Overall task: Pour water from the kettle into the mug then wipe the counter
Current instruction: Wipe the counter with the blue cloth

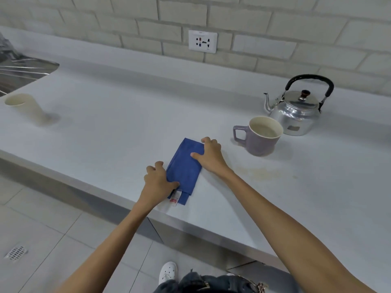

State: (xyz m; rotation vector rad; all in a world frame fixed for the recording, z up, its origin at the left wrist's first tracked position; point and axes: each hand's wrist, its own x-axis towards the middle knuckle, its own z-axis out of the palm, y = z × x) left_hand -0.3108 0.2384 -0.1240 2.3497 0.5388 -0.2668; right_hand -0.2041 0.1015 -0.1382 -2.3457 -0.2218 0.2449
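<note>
A folded blue cloth (185, 168) with a white tag lies on the pale grey counter (118, 127) near its front edge. My left hand (157, 179) grips the cloth's near left corner, thumb on top. My right hand (210, 155) holds its far right edge, fingers curled over it. To the right stands a lilac mug (259, 137), upright, handle to the left, with liquid inside. Just behind the mug sits a shiny metal kettle (296, 111) with a black handle and its spout pointing left. Neither hand touches the mug or the kettle.
A cream cup (23, 106) stands at the counter's far left beside a steel sink (19, 75). A wall socket (202, 41) sits in the tiled wall behind. A faint yellowish stain (258, 173) marks the counter right of the cloth. Tiled floor lies below the counter edge.
</note>
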